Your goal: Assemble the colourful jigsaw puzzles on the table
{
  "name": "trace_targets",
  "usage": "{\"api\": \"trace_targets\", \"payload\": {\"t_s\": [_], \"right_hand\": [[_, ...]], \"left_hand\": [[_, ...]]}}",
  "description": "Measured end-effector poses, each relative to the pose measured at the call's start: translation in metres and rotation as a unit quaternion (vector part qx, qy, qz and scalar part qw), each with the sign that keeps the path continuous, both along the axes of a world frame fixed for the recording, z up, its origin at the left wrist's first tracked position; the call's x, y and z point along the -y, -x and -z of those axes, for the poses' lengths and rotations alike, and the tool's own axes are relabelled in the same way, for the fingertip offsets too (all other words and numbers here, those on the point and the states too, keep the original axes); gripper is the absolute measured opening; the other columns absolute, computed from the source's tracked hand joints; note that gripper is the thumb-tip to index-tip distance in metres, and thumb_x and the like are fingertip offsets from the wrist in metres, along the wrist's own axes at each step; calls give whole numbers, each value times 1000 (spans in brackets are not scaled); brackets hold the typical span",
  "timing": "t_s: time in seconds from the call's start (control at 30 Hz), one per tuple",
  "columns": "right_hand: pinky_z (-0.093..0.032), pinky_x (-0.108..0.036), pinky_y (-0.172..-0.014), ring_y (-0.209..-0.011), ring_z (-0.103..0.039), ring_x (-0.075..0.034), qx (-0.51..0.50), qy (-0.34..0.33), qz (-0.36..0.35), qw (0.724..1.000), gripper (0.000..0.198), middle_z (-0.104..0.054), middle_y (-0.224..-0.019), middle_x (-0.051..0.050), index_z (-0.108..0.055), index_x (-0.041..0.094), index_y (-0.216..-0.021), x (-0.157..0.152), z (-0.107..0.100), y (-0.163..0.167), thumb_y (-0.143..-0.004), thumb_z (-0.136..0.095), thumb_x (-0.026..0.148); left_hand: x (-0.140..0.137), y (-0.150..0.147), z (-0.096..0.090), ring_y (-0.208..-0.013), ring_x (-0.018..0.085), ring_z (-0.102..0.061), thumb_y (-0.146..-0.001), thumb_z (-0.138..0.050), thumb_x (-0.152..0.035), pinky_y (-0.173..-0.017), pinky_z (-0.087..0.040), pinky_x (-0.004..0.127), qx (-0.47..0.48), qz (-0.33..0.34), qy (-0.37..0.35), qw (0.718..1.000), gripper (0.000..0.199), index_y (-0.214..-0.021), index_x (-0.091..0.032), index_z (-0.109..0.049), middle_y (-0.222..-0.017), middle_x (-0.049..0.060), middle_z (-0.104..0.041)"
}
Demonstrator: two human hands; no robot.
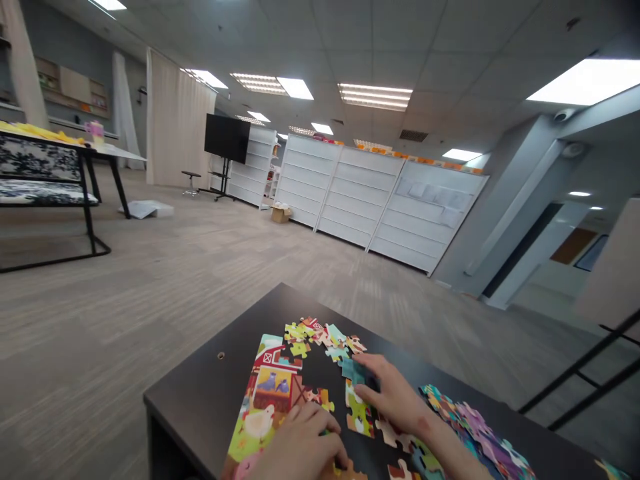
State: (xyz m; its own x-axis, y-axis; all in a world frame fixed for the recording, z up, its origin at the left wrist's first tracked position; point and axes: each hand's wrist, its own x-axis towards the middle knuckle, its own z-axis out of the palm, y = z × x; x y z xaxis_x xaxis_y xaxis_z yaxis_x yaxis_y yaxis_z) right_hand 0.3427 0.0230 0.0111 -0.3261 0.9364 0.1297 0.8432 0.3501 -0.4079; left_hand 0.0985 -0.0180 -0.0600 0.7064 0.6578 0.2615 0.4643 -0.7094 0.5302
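A partly joined jigsaw puzzle with a farm picture (267, 393) lies on the dark table; a barn, two blue-grey animals and a white hen show on it. My left hand (305, 437) rests over its lower right part, fingers laid down and slightly bent. To the right, my right hand (387, 390) has its thumb and index finger at opposite edges of a teal puzzle piece (350, 370). Just below that hand lie joined green pieces with an animal (359, 415). Loose farm pieces (300, 337) form a cluster beyond both hands.
Purple and teal puzzle pieces (483, 430) lie in a row along the table's right side. The dark tabletop (200, 393) ends at a corner on the left. A black metal frame (585, 373) stands at the right. White shelving (360, 193) lines the back.
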Motion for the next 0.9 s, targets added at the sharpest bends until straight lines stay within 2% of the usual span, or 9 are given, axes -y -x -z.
{"api": "trace_targets", "payload": {"t_s": [0.13,0.27,0.33,0.43,0.53,0.6,0.67,0.77,0.9], "right_hand": [[-48,-39,-97,-107,-65,-28,5,-30,-29,999,31,-72,-112,-10,-70,24,-114,-11,5,10,-95,-52,41],[-48,-32,-73,-76,-62,-22,-115,-65,45,990,43,-67,-80,-5,-67,22,-88,-20,0,22,-100,-39,51],[-44,-28,-62,-63,-55,-17,-166,-28,41,985,50,-60,-67,-1,-60,21,-72,-20,-4,37,-98,-40,58],[-41,-24,-53,-55,-50,-14,-238,67,-15,969,56,-54,-61,2,-56,20,-66,-12,-9,74,-95,-42,65],[-45,-25,-54,-57,-56,-15,-332,191,-70,921,55,-60,-64,0,-63,19,-75,1,-15,111,-92,-45,69],[-48,-27,-57,-60,-61,-18,-332,220,-80,914,56,-65,-67,-2,-67,19,-83,6,-16,124,-93,-43,69],[-52,-31,-66,-71,-66,-22,-273,173,-78,943,53,-72,-78,-5,-71,21,-95,6,-12,125,-93,-44,66],[-53,-36,-79,-86,-68,-27,-177,40,-36,983,49,-75,-93,-7,-74,24,-99,-3,7,101,-88,-52,67],[-53,-31,-68,-78,-66,-25,-222,0,59,973,50,-72,-81,-5,-72,24,-86,-23,36,47,-83,-55,71]], "left_hand": [[-5,-6,3,-108,25,-59,-88,-75,-40,-97,-42,36,5,-2,3,1000,9,-94,-33,-75,-113,1,-69],[-6,1,-15,-106,24,-60,-77,-80,-25,-96,-43,33,70,-46,55,995,17,-90,-25,-70,-110,2,-67],[-4,12,-31,-103,24,-61,-72,-76,-18,-90,-47,33,135,-131,76,979,28,-96,-23,-63,-108,3,-64],[-4,33,-48,-96,22,-64,-81,-60,-17,-81,-50,33,247,-248,107,931,30,-108,-22,-48,-107,5,-61],[-11,51,-52,-82,18,-68,-85,-57,-19,-72,-53,30,350,-257,184,882,31,-109,-23,-38,-104,4,-60],[-18,64,-49,-68,15,-68,-86,-55,-19,-60,-52,25,390,-239,232,858,31,-109,-24,-36,-96,0,-60],[-26,77,-47,-65,13,-66,-87,-54,-18,-59,-50,23,402,-238,229,854,30,-112,-24,-39,-91,-2,-59],[-33,98,-46,-72,13,-65,-85,-55,-15,-67,-50,24,378,-255,183,871,31,-115,-22,-48,-94,-1,-61],[-36,112,-51,-68,12,-64,-85,-53,-16,-67,-51,25,363,-261,178,877,46,-131,-22,-50,-93,-2,-59]]}}
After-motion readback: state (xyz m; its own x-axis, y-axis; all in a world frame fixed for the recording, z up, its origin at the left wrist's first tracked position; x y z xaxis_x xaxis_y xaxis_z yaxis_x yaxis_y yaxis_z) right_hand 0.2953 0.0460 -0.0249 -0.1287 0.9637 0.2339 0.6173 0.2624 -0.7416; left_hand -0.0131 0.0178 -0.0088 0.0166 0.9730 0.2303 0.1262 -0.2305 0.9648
